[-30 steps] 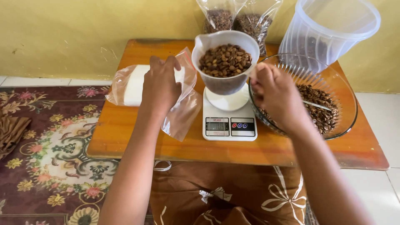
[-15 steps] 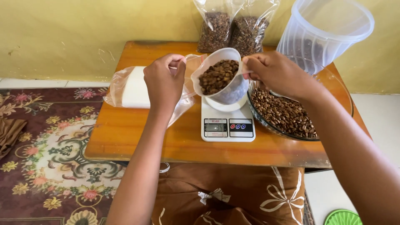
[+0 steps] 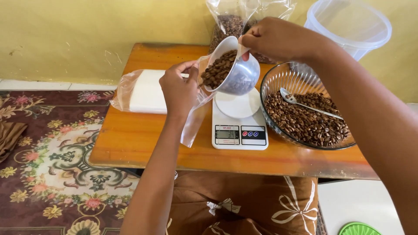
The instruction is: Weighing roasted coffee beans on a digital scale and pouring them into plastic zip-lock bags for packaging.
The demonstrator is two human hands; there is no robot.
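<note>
Head camera looks down on a low wooden table (image 3: 143,143) set against a yellow wall. Right hand (image 3: 278,39) is closed around the rim of a small white cup (image 3: 237,72) full of coffee beans (image 3: 217,69), pinching it between thumb and fingers and holding it tilted toward the left, lifted just above the white round platform of a digital kitchen scale (image 3: 239,119). Left hand (image 3: 178,89) grips the upper edge of a clear plastic bag (image 3: 193,119) with fingers curled shut — the bag's mouth sits right at the tipped lip of the cup, and the rest of it hangs down onto the tabletop beside the scale. Just right of the scale stands a ribbed glass bowl (image 3: 272,82) holding more beans, with a metal spoon (image 3: 305,104) lying in them. Behind the left hand a stack of flat plastic bags (image 3: 143,91) lies on the table. At the back stand two filled bean bags (image 3: 230,21) and a translucent plastic tub (image 3: 348,26) — both near the wall.
</note>
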